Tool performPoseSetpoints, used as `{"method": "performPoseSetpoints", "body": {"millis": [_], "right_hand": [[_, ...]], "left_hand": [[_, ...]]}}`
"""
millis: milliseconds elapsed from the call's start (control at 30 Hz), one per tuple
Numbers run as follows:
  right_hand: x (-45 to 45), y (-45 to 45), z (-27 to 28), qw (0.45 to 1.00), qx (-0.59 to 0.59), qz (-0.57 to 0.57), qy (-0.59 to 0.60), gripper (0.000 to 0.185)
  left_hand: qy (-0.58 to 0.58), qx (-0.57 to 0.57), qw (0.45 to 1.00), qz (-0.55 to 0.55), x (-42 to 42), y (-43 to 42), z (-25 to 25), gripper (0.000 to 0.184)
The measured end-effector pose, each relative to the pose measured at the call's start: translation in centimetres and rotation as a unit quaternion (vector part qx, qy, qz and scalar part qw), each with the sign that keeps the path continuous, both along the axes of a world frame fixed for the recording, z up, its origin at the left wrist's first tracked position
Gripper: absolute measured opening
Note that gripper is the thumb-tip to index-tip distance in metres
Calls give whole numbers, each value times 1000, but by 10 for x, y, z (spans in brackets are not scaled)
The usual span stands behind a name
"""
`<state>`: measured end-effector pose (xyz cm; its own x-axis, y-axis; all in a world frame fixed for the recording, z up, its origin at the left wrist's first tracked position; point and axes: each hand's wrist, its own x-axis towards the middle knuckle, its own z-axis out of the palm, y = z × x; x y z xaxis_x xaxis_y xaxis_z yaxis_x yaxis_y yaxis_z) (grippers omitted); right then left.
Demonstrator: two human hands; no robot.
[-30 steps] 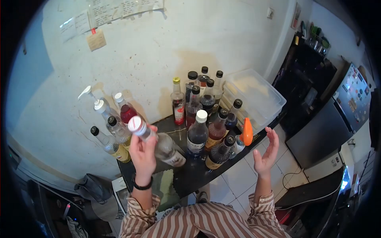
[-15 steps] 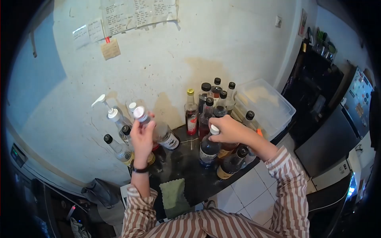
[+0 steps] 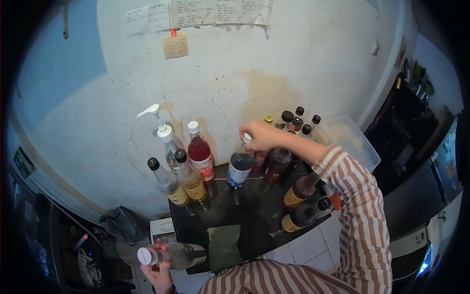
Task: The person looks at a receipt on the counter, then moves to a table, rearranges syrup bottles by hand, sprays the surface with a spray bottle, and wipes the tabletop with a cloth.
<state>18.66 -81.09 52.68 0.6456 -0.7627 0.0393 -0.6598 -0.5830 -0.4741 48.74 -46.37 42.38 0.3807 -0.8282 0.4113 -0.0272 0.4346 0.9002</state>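
At the lower left, my left hand [image 3: 159, 276] is wrapped around the neck of a clear glass bottle [image 3: 183, 256] with a white and red cap. That bottle is tilted, its base towards the table's front edge. My right hand [image 3: 259, 136] grips the white-capped top of a dark bottle with a blue and white label [image 3: 239, 170], upright at the back middle of the black table [image 3: 220, 206]. Left of it stands a red syrup bottle [image 3: 201, 159] with a white cap. A folded green cloth [image 3: 225, 245] lies at the front edge, near the clear bottle.
Several black-capped bottles crowd the back right, a dark red bottle [image 3: 278, 165] among them. Two yellow-labelled bottles [image 3: 169, 183] and a pump bottle [image 3: 165, 132] stand at the left. A clear plastic tub [image 3: 360, 147] sits at the right; handwritten papers [image 3: 215, 12] hang on the wall.
My left hand has brought the clear bottle down from the back left towards my body. My right hand has moved the blue-labelled bottle left and back. The head view has shifted.
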Motion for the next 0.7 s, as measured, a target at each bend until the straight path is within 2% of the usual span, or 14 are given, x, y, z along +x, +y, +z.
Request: {"method": "performPoseSetpoints", "body": {"millis": [67, 167, 200, 300, 400, 500, 700], "right_hand": [[19, -16, 1, 999, -17, 30, -1, 28], [41, -39, 3, 997, -35, 64, 33, 28], [45, -44, 3, 998, 24, 49, 24, 27], [56, -58, 1, 997, 37, 57, 22, 27], [62, -62, 3, 997, 51, 51, 9, 27], [67, -63, 6, 998, 31, 56, 25, 27], [67, -76, 5, 993, 61, 96, 32, 30]], "left_hand": [[20, 25, 999, 24, 6, 13, -7, 53], [-20, 107, 991, 78, 5, 33, 4, 39], [4, 75, 990, 118, -1, 31, 8, 28], [24, 68, 992, 106, 6, 36, -3, 27], [21, 36, 991, 125, -1, 29, 6, 24], [19, -2, 996, 91, 11, 24, -15, 54], [43, -23, 995, 92, 7, 18, -16, 56]]}}
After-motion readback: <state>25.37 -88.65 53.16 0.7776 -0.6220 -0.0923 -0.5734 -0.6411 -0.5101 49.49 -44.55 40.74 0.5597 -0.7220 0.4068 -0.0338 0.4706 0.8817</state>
